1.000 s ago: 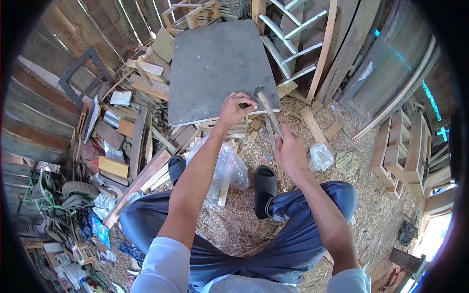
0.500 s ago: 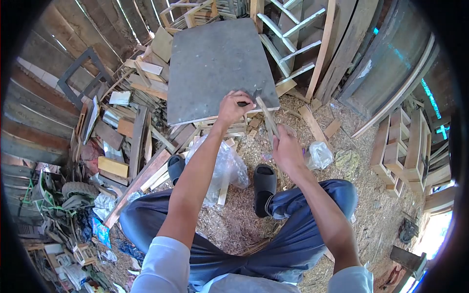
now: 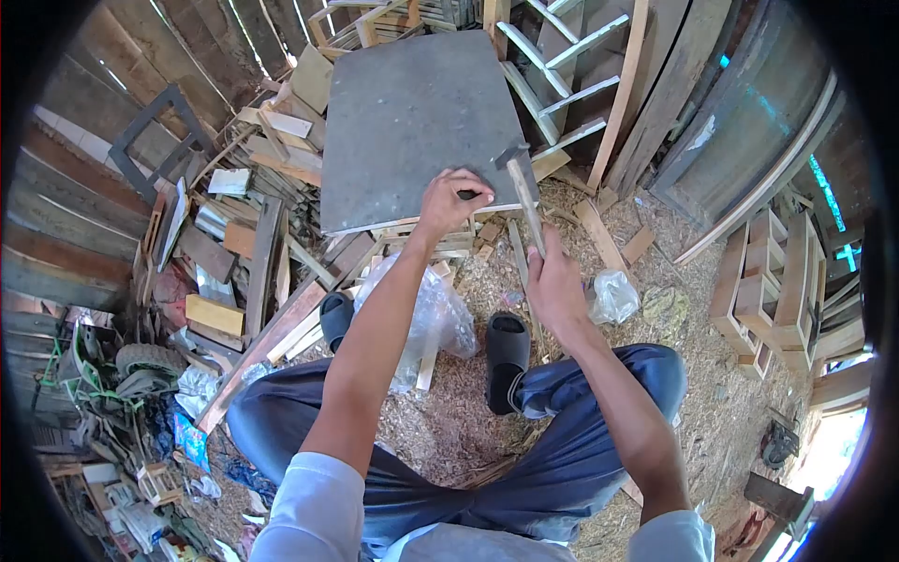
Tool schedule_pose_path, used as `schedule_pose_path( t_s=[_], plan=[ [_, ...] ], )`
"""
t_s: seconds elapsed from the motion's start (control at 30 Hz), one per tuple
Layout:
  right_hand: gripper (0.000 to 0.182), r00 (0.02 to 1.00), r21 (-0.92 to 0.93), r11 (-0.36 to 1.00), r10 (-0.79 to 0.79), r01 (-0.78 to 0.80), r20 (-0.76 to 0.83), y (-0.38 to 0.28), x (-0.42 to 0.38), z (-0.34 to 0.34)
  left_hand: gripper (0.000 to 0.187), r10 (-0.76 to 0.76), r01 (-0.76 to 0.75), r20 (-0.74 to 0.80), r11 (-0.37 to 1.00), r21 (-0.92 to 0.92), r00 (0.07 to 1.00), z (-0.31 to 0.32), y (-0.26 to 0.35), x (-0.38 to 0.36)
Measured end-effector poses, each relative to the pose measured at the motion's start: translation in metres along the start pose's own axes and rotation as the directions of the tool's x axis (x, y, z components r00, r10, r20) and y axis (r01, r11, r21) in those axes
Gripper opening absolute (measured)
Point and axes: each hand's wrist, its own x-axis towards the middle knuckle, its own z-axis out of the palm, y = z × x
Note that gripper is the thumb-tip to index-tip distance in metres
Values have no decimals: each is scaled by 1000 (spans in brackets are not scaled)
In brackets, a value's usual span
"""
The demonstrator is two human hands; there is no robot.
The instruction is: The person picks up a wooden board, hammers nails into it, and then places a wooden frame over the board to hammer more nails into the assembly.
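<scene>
Wrapped round the wooden handle of a hammer [image 3: 526,201], my right hand [image 3: 556,286] holds it up past the front right corner of the dark flat board [image 3: 412,122]. The hammer's metal head is raised to the right of my other hand. My left hand [image 3: 453,200] rests at the board's front edge, thumb and fingers pinched together. Whatever is in that pinch is too small or too hidden to name. Below the board's front edge, a clear plastic bag [image 3: 435,318] lies between my feet.
Scrap wood [image 3: 225,244] is piled at the left. A white slatted frame [image 3: 571,80] leans at the back right. Wooden crates [image 3: 773,281] stand on the right, and a small plastic bag [image 3: 614,298] lies on the sawdust floor [image 3: 712,375].
My right hand has lifted the hammer, its head now higher and farther right, away from my left hand. The left hand stays almost in place.
</scene>
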Motion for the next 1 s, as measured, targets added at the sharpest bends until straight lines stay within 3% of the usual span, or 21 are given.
schedule_pose_path(
  t_s=[0.1, 0.23, 0.3, 0.33, 0.43, 0.47, 0.5, 0.63, 0.7, 0.93, 1.0],
  plan=[
    [23, 994, -44, 999, -5, 10, 106, 13, -1, 12, 15, 6, -5, -26, 1000, 25, 1000, 1, 2, 0],
    [24, 996, -17, 999, 31, -29, 82, 8, 1, 3, 13, -24, 24, -14, 1000, -13, 1000, 1, -1, 0],
    [30, 984, 45, 987, 151, -155, 92, 3, 0, 0, 14, -25, 26, 17, 998, -50, 1000, -2, -4, -1],
    [30, 985, 46, 988, 140, -145, 98, 6, 0, 2, 14, -30, 30, 7, 999, -45, 1000, -4, -5, -2],
    [25, 990, 141, 981, 125, -134, 69, 13, 1, 8, 27, 58, -58, -74, 998, 0, 996, -11, -5, -14],
    [23, 936, 427, 837, 267, -344, 230, 9, 1, 4, 37, 163, -151, -22, 951, 270, 986, -16, -4, -24],
    [21, 843, 622, 569, 338, -538, 419, 6, 1, 0, 46, 248, -243, 60, 825, 510, 967, -20, -4, -30],
    [18, 798, 667, 440, 371, -601, 474, 3, 0, 4, 57, 163, -228, 161, 770, 595, 973, -21, -3, -37],
    [21, 821, 565, 605, 318, -561, 474, 7, 1, 10, 60, 150, -232, 181, 739, 632, 972, -19, -3, -35],
    [26, 881, 584, 663, 307, -469, 359, 22, 4, 23, 57, 150, -207, 142, 719, 664, 978, -15, -3, -35],
    [23, 972, 293, 936, 145, -195, 182, 28, 5, 29, 55, 134, -172, 108, 761, 626, 985, -15, -1, -35]
  ],
)
